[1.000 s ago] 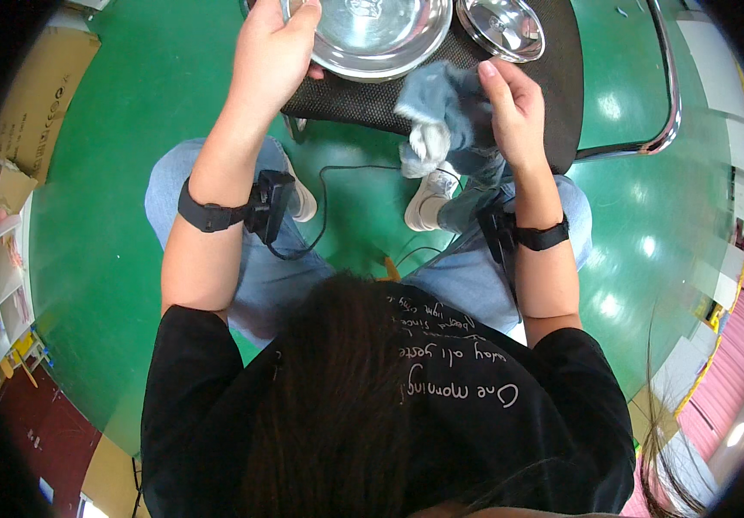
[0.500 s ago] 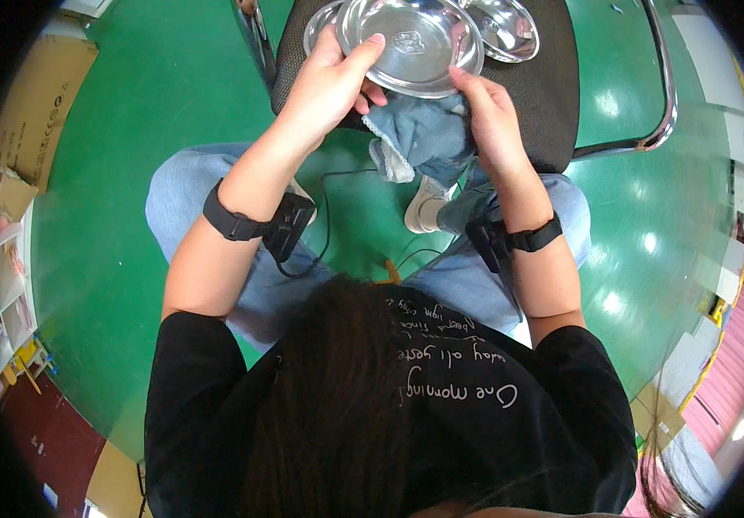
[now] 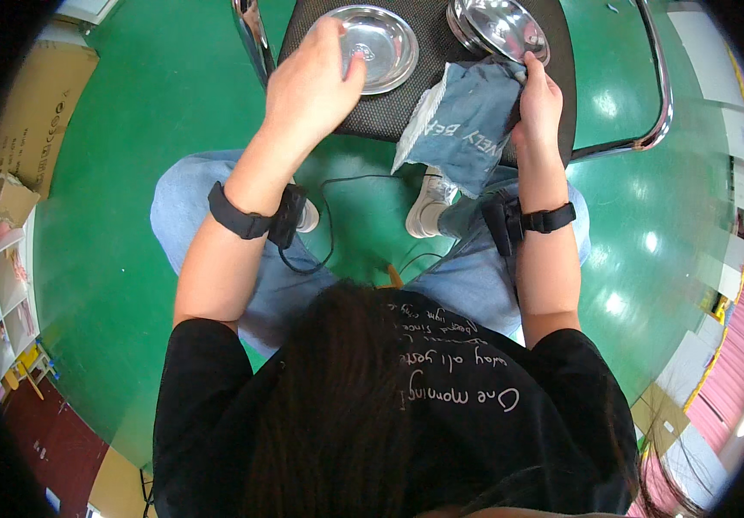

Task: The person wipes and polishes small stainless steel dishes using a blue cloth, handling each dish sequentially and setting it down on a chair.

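A shallow, shiny metal dish [image 3: 380, 53] lies on the left part of a black mesh chair seat. My left hand [image 3: 313, 86] is curled at its left rim, the thumb over the inside of the dish; some fingertips are hidden. Farther right, several metal dishes [image 3: 503, 28] are stacked, the top one tilted. Beside that stack, my right hand [image 3: 541, 102] grips a grey-blue cloth [image 3: 467, 121] with a white edge and lettering. The cloth hangs over the seat's front edge, and my right thumb touches the rim of the top dish.
The chair seat [image 3: 406, 108] has a curved chrome armrest tube [image 3: 665, 95] at right and another chrome tube [image 3: 253, 34] at left. A black cable [image 3: 329, 224] runs between my knees above the green floor. Cardboard boxes [image 3: 44, 112] and a white shelf [image 3: 11, 285] stand far left.
The dish held between both hands has left that grip and appears to be on the right stack. My left hand moved to the left dish; my right hand shifted right with the cloth, now spread wider.
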A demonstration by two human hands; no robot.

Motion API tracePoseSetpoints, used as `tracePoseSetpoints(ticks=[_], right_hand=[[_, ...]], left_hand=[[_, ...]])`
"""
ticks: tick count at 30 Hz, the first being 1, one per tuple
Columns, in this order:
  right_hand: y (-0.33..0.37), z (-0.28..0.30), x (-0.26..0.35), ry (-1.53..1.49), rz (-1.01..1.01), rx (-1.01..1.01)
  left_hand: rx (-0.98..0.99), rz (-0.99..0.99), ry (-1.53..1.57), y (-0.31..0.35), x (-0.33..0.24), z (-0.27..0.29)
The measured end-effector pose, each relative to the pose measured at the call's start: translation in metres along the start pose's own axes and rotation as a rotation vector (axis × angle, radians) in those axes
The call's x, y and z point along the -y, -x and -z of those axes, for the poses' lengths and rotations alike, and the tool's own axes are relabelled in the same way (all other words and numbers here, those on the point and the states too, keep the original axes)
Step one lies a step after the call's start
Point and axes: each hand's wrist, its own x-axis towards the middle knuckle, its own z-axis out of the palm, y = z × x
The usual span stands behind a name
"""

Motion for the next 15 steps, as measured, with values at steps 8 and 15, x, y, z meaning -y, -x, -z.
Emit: tracePoseSetpoints(ticks=[8, 15], right_hand=[[-0.02, 0.001, -0.018, 0.025, -0.002, -0.055], [-0.044, 0.009, -0.042, 0.119, 0.058, -0.109]], left_hand=[[0.075, 0.123, -0.35, -0.008, 0.028, -0.005], [0.057, 0.095, -0.38, -0.01, 0.029, -0.006]])
